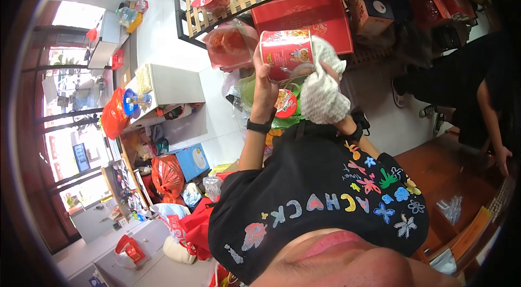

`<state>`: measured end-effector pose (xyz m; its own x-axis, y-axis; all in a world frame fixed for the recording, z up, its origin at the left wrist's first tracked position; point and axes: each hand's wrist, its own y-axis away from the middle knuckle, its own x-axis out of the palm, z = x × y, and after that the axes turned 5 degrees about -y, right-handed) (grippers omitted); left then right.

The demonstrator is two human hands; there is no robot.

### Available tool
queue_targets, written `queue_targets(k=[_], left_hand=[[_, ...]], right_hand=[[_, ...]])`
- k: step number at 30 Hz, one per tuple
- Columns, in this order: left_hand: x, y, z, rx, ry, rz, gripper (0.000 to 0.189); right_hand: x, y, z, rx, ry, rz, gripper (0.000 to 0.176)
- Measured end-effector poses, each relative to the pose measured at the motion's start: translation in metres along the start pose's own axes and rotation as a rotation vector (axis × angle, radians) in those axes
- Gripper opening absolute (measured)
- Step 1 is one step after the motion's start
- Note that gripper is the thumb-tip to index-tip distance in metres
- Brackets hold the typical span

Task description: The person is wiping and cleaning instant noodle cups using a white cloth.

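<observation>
Noodle cup (286,53) gripped in left hand (264,89), long axis lying sideways. Right hand (327,72), closed on white cloth (323,103), pressed against cup's right end.

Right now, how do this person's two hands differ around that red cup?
The left hand is bare, while the right hand is wrapped in a white cloth. The left hand's fingers grip the red noodle cup from its side, holding it up; the right hand only presses the cloth against the cup's other side. Both meet at the cup, and both wrists wear a dark band.
</observation>
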<state>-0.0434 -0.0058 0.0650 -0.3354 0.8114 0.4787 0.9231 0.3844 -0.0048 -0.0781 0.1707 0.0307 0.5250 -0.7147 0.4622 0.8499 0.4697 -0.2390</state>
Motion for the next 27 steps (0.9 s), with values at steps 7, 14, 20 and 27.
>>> queue_targets(k=[7, 14, 20, 27], left_hand=[[-0.026, 0.028, -0.003, -0.221, 0.112, 0.097, 0.098], [-0.033, 0.048, -0.002, -0.323, 0.158, 0.153, 0.101], [-0.043, 0.05, 0.028, -0.361, 0.382, -0.003, 0.112], [-0.051, 0.057, 0.025, -0.329, 0.275, -0.057, 0.098]], right_hand=[[-0.006, 0.013, 0.006, 0.32, -0.471, 0.108, 0.046], [0.001, -0.02, 0.051, -0.256, 0.727, 0.288, 0.067], [0.0, -0.027, 0.042, -0.156, 0.572, 0.278, 0.066], [0.013, 0.002, 0.052, -0.137, 0.503, 0.444, 0.05]])
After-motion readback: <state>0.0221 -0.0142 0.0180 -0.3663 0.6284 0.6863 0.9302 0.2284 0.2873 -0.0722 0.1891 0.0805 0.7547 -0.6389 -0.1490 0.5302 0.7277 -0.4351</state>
